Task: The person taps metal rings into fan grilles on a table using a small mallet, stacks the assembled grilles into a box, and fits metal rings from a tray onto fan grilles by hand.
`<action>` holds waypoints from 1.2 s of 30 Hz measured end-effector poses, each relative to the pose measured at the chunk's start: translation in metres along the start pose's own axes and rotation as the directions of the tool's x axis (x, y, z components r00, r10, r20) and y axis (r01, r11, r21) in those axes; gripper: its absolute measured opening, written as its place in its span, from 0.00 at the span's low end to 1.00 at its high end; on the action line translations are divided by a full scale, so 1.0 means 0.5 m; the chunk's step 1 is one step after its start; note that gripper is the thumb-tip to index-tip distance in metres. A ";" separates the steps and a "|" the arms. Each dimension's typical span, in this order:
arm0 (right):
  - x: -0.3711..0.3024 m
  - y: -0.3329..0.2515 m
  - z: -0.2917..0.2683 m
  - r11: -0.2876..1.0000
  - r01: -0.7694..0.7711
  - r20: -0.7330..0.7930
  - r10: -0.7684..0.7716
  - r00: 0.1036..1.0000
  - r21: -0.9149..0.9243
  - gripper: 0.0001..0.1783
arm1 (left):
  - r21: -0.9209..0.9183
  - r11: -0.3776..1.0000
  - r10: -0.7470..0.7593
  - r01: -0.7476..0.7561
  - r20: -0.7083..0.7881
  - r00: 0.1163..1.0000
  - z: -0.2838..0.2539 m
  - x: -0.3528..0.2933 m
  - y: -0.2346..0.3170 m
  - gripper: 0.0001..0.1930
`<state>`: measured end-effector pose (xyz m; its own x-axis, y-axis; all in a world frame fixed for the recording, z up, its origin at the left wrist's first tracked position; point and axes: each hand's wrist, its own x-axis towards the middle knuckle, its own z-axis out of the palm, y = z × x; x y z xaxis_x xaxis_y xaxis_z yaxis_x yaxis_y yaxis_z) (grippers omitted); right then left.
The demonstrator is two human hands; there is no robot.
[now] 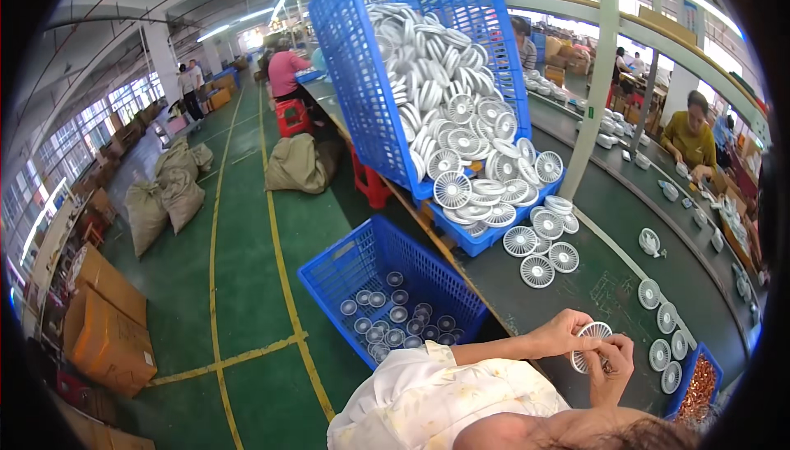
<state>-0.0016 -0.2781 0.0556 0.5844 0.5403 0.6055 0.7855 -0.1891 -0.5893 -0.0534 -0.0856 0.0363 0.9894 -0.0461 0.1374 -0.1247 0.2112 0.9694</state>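
Observation:
A round white slotted grille (594,336), like a small fan cover, is held over the dark worktable between both my hands. My left hand (561,333) grips its left edge, thumb and fingers closed. On its right side, my right hand (611,364) has bent fingers closed on the rim and front. Several similar grilles (537,271) lie loose on the table beyond my hands, and more grilles (660,354) lie to the right. Beside those stands a blue bin (717,365) of small copper-coloured parts (699,386).
A tilted blue crate (337,47) spills white grilles into a shallow blue tray (494,240). On the floor at left, another blue crate (329,285) holds several round pieces. A conveyor belt (609,178) runs along the far side, where a person in yellow (691,133) works. Sacks (300,162) lie beyond.

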 end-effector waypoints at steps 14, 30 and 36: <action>-0.059 0.012 0.035 0.263 -0.609 0.346 0.628 0.697 0.748 0.17 | 0.066 0.995 0.081 -0.080 -0.009 0.997 0.026 -0.018 -0.034 0.15; -0.123 0.077 -0.051 0.654 -0.523 0.024 0.611 0.791 0.547 0.18 | 0.054 0.996 -0.081 0.076 0.102 0.991 0.089 0.041 -0.050 0.24; -0.202 0.175 -0.185 0.587 -0.669 -0.649 0.295 0.701 -0.456 0.14 | 0.166 0.984 -0.047 0.060 -0.078 0.996 0.044 0.051 -0.076 0.26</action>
<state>0.0269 -0.4251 -0.0078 0.7740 -0.2091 0.5976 0.1627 -0.8465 -0.5070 -0.0252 -0.1162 0.0076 0.9970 0.0199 0.0752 -0.0760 0.0427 0.9962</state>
